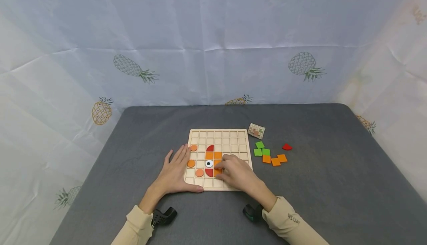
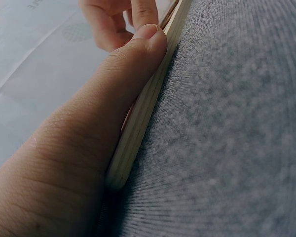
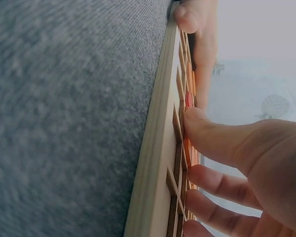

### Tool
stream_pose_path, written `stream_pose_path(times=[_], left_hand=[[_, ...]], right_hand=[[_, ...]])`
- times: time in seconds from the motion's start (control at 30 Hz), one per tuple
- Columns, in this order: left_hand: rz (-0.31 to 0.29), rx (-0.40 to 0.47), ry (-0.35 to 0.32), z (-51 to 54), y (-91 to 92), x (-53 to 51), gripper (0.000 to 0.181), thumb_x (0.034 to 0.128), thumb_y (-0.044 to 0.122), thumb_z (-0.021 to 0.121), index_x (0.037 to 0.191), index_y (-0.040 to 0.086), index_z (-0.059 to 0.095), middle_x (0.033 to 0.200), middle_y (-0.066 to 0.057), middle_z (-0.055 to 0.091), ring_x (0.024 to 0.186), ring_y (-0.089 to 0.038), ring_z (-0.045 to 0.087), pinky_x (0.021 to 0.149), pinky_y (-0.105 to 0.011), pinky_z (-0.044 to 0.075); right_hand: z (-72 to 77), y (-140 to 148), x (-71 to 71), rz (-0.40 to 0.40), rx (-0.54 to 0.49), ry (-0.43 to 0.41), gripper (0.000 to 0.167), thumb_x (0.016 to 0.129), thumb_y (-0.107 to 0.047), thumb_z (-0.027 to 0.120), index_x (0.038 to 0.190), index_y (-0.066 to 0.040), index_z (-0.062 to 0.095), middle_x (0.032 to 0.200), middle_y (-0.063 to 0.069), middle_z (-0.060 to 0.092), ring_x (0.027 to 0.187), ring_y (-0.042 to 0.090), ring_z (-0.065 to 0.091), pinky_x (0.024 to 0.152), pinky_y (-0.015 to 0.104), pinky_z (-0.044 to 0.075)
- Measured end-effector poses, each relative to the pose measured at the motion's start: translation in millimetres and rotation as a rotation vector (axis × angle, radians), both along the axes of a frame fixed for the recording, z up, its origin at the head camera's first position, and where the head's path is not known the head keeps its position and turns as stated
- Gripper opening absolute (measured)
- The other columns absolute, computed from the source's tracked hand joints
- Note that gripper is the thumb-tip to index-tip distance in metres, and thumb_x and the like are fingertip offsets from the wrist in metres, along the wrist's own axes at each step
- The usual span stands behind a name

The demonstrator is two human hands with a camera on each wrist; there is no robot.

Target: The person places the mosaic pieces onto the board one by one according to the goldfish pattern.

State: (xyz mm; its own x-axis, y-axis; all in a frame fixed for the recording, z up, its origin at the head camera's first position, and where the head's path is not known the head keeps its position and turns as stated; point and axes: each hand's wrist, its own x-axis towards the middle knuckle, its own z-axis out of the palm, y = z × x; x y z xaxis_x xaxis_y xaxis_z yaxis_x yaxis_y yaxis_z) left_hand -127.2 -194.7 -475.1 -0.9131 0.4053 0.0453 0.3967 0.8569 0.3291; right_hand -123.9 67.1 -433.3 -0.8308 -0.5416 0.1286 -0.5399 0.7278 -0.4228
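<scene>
A wooden grid board [image 1: 233, 141] lies on the table. My left hand [image 1: 175, 172] is spread along its left side, thumb along the front edge. Over the board's middle, my right hand [image 1: 238, 172] pinches an orange square tile [image 1: 218, 172] between thumb and index finger, at a cell beside a red rounded piece [image 1: 209, 172]. Other pieces in the grid include an eye disc [image 1: 209, 164], a second red piece [image 1: 209, 148], an orange square [image 1: 209, 155] and orange discs [image 1: 191, 163]. In the right wrist view the thumb [image 3: 200, 129] touches the orange tile; the other fingertips are low over the grid.
Right of the board lie green squares [image 1: 258, 152], loose orange squares [image 1: 275, 162] and a red piece [image 1: 287, 146]. A small pattern card [image 1: 256, 131] sits by the board's far right corner. Grey cloth covers the table [image 1: 317, 185]; a pineapple-print curtain [image 1: 213, 74] hangs behind.
</scene>
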Motion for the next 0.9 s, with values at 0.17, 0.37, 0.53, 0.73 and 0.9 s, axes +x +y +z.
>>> stream_pose_path(times=[0.17, 0.37, 0.53, 0.73, 0.9], left_hand=[[0.004, 0.006, -0.007, -0.5, -0.1, 0.5, 0.145, 0.0627, 0.095, 0.062, 0.164, 0.003, 0.013, 0.173, -0.015, 0.011, 0.161, -0.033, 0.016, 0.123, -0.065, 0.01], [0.004, 0.002, -0.008, -1.0, -0.2, 0.5, 0.145, 0.0625, 0.094, 0.062, 0.164, 0.003, 0.013, 0.173, -0.015, 0.011, 0.161, -0.033, 0.016, 0.123, -0.066, 0.01], [0.005, 0.001, -0.01, -0.7, 0.3, 0.6, 0.144, 0.0628, 0.091, 0.065, 0.164, 0.003, 0.013, 0.173, -0.015, 0.011, 0.161, -0.033, 0.016, 0.123, -0.066, 0.01], [0.011, 0.0, -0.014, -1.0, 0.1, 0.8, 0.143, 0.063, 0.087, 0.068, 0.164, 0.005, 0.012, 0.174, -0.013, 0.009, 0.161, -0.033, 0.016, 0.123, -0.065, 0.009], [0.005, 0.008, -0.014, 0.1, 0.3, 0.3, 0.143, 0.0627, 0.086, 0.069, 0.165, 0.005, 0.011, 0.174, -0.013, 0.009, 0.161, -0.032, 0.015, 0.124, -0.065, 0.009]], right_hand=[[-1.8, 0.1, -0.9, -0.003, -0.011, -0.006, 0.022, 0.085, -0.025, 0.084, 0.105, -0.015, 0.082, 0.085, -0.002, 0.066, 0.068, 0.007, 0.046, 0.056, 0.019, 0.036], [-2.2, 4.5, -1.7, -0.005, -0.029, 0.003, 0.019, 0.087, -0.024, 0.082, 0.105, -0.017, 0.081, 0.09, -0.002, 0.069, 0.075, 0.008, 0.052, 0.063, 0.02, 0.042], [1.4, 12.5, -3.5, -0.026, -0.038, 0.015, 0.02, 0.088, -0.021, 0.081, 0.106, -0.015, 0.08, 0.096, 0.0, 0.072, 0.083, 0.011, 0.06, 0.071, 0.026, 0.052], [6.6, 31.3, -7.5, -0.089, -0.053, 0.008, 0.021, 0.089, -0.021, 0.08, 0.109, -0.014, 0.078, 0.1, 0.002, 0.071, 0.087, 0.014, 0.061, 0.074, 0.03, 0.053], [7.9, 56.5, -12.9, -0.144, -0.083, 0.006, 0.022, 0.09, -0.018, 0.078, 0.112, -0.011, 0.077, 0.103, 0.006, 0.07, 0.091, 0.02, 0.063, 0.071, 0.03, 0.052]])
